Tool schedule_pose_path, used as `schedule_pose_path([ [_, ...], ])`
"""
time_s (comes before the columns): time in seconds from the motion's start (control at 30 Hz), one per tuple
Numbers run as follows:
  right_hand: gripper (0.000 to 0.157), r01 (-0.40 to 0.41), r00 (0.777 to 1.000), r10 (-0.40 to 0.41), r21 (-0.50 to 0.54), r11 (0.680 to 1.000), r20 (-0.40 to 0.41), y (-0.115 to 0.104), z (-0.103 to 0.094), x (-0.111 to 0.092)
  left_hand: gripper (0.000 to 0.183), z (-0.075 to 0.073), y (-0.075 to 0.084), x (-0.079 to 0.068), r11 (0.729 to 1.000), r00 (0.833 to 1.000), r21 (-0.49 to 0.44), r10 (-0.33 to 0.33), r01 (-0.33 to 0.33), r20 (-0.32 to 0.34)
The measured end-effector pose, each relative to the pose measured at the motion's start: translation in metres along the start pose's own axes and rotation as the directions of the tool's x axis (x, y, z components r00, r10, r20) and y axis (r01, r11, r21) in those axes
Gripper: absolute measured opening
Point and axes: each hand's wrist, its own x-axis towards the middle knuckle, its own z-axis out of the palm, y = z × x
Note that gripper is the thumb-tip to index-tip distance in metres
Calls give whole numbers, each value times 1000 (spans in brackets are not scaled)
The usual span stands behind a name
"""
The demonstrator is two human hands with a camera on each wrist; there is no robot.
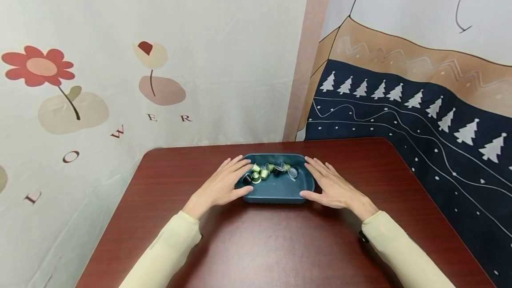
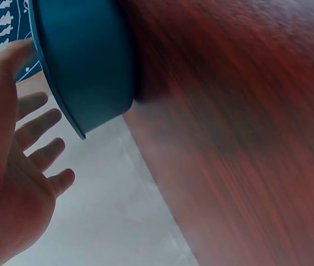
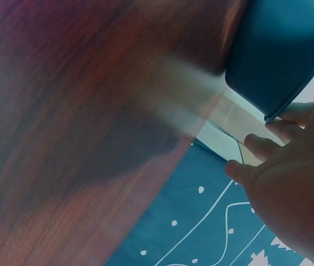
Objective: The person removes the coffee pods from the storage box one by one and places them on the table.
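A dark teal rectangular tray sits near the far edge of the table, and its outer wall shows in both wrist views. Several small green and black coffee capsules lie inside, mostly toward its back and left. My left hand is at the tray's left end, fingers extended and thumb at the front corner. On the opposite end is my right hand, its fingers likewise spread along the rim. In the left wrist view the left fingers are spread beside the wall. Neither hand has its fingers curled round anything.
The reddish-brown wooden table has rounded far corners. Behind it hangs a pale cloth with flower prints, and on the right a dark blue cloth with white trees. Pale yellow sleeves cover both forearms.
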Motion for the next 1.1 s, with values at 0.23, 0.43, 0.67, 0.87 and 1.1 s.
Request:
schedule_pose_path([
  [0.23,104,1,1000,-1,-3,1000,4,-1,0,0,64,-7,18,11,999,999,45,12,-14,44],
  [0.43,104,-1,1000,1,-1,1000,4,0,1,0,60,-7,23,26,994,996,103,18,-28,87],
  [0.67,104,-12,1000,12,11,1000,10,0,0,-1,58,-5,26,41,993,993,110,33,-45,110],
  [0.87,103,-14,1000,13,12,1000,13,0,0,0,57,-4,30,50,997,988,82,-10,-3,152],
  [1.1,103,-12,1000,12,16,1000,13,0,0,0,53,-2,29,59,997,984,75,-9,-4,176],
])
